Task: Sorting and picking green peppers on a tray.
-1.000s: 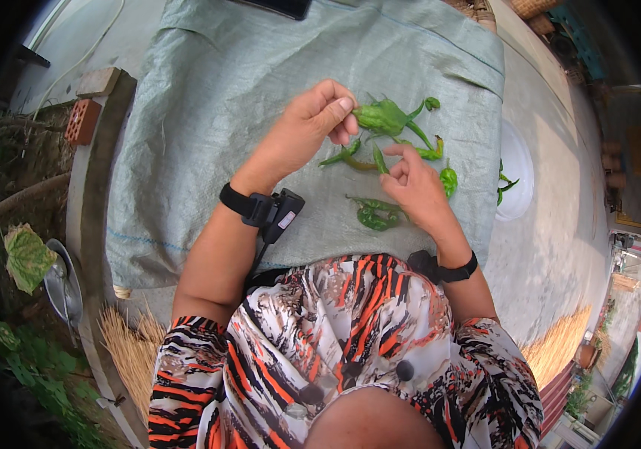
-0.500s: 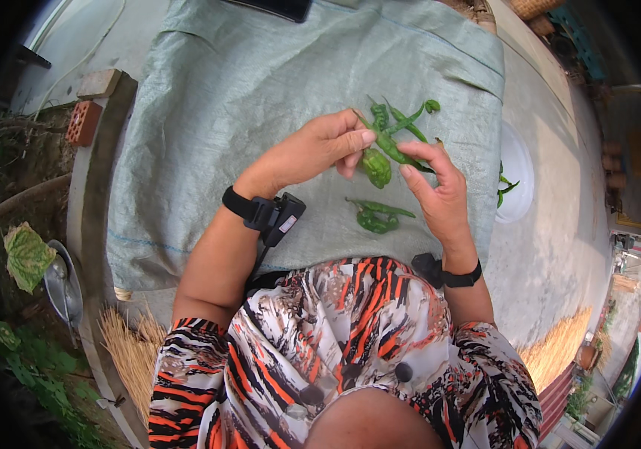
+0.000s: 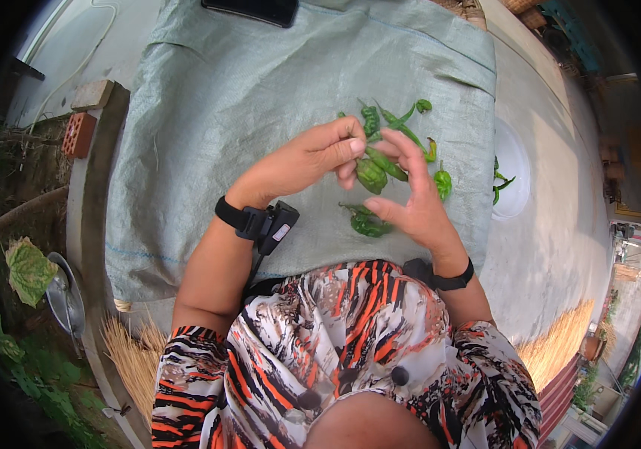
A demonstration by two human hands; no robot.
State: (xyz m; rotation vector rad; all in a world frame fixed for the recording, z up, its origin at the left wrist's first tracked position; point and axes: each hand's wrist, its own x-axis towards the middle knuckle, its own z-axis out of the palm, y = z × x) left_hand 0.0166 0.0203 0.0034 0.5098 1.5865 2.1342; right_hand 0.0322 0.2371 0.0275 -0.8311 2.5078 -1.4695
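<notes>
My left hand is closed, thumb against fingers, on green peppers: a wrinkled, blocky pepper hangs below, with a longer smooth pepper beside it. Close on the right is my right hand, thumb spread wide from the fingers. Its blurred fingers reach over the held peppers; whether they touch cannot be seen. Beyond the hands, several slim green peppers lie on a pale green woven cloth. A bright green pepper rests right of my right hand, and a dark curled pepper nearer me.
At the right, a white bowl holds a few green peppers. A black phone-like slab lies at the cloth's far edge. Left are a concrete ledge, a red brick, a metal basin and leafy plants.
My right hand has moved left and spread its thumb and fingers over the held peppers. The bright green pepper to its right now shows. My left hand keeps its hold.
</notes>
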